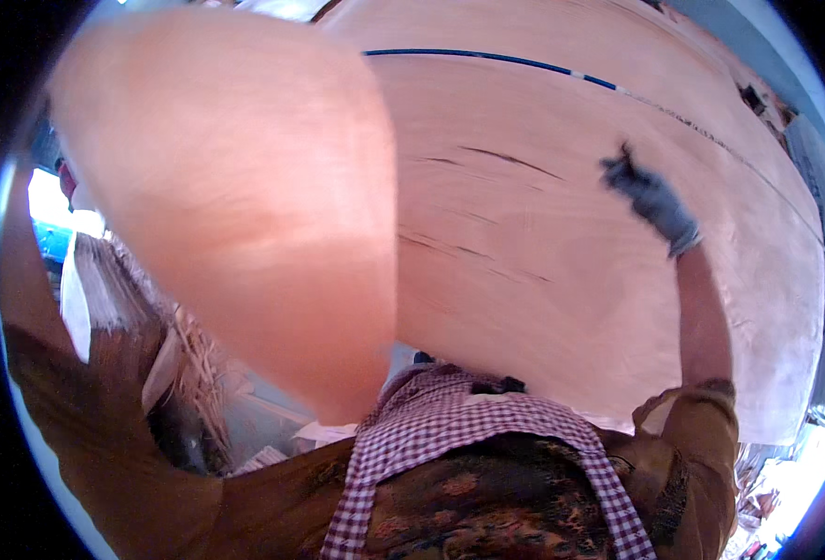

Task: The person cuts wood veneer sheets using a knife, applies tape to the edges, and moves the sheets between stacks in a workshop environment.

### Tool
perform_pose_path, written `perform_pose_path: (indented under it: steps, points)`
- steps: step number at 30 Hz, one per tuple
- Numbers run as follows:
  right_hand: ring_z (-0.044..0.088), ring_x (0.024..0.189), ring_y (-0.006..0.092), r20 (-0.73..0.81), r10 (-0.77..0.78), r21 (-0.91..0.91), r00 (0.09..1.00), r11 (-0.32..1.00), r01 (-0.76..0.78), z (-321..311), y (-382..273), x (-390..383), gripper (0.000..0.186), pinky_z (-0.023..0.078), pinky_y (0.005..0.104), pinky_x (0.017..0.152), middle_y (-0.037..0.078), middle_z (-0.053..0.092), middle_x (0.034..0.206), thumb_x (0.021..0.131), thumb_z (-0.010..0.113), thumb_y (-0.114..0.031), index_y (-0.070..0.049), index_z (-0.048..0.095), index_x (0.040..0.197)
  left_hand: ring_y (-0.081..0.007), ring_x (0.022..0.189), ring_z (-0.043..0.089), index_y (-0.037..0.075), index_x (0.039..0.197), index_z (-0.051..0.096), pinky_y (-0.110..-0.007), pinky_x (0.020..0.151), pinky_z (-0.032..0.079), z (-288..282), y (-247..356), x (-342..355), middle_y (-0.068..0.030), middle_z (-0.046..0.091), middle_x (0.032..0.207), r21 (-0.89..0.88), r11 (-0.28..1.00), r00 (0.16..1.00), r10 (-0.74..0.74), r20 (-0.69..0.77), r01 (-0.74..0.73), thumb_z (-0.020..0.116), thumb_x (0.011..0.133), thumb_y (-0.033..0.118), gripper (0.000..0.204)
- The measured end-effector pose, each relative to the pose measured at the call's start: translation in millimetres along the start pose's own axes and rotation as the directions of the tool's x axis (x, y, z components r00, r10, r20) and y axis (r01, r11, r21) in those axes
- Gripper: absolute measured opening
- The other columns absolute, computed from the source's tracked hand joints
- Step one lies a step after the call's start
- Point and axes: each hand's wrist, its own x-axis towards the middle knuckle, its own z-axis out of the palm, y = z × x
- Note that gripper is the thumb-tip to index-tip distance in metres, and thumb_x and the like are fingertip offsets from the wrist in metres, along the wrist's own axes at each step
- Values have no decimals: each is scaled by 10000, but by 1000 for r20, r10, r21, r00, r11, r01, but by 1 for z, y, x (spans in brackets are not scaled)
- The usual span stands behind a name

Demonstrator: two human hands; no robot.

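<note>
My right hand [653, 201], in a grey glove with dark fingertips, is over a broad pinkish wood veneer sheet [543, 308] with dark cracks in it. Its fingers look apart and hold nothing, though they are somewhat blurred. On the left a second veneer piece [244, 196] is raised close to the camera, blurred and covering much of the view. My left arm [34, 373] reaches up along the left rim; the hand itself is not visible, so its grip does not show.
A thin dark blue and white line [487, 59] runs across the far part of the broad sheet. At lower left lie a stack of sheets [118, 289] and loose wood scraps [202, 383]. More scraps [758, 495] lie at lower right.
</note>
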Motion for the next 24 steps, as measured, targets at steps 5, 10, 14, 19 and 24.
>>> perform_pose_path:
  steps: [5,10,14,19,24]
  points:
    - [517,1051,162,488,-338,366,805,916,163,174,18,-32,493,406,291,898,104,504,1238,858,597,-168,-31,441,1304,-176,961,517,-37,1090,551,-290,838,410,63,4,16,-114,571,1047,-72,997,998,45,46,-41,536,869,155,293]
    - [494,1097,178,519,-44,535,853,795,-285,269,3,-34,334,381,313,939,115,530,1196,855,544,-25,-10,526,1188,-167,1012,492,-29,1125,532,-287,880,384,148,-26,47,-105,553,1096,-205,974,986,119,119,-92,521,882,154,304]
    - [542,940,122,260,-47,611,964,781,-127,260,-4,-20,326,436,268,831,53,594,1101,880,567,-124,-55,551,1198,-159,1053,472,-22,1153,516,-284,914,363,173,0,75,-98,539,1135,-228,956,963,222,155,-184,510,892,153,314]
    - [438,563,20,-467,223,260,856,959,-109,120,-54,-38,257,333,180,476,-74,574,751,800,675,-220,-79,660,1013,-150,1105,447,-14,1188,498,-281,957,337,224,20,77,-89,522,1184,-332,929,952,237,195,-163,495,905,152,328]
    - [488,713,38,-444,-3,-59,896,998,-26,-11,-97,-43,298,398,178,633,-36,583,841,787,676,-216,-36,633,1020,-141,1156,422,-6,1223,479,-278,999,311,258,14,84,-81,504,1233,-522,846,948,246,200,-110,481,918,151,343]
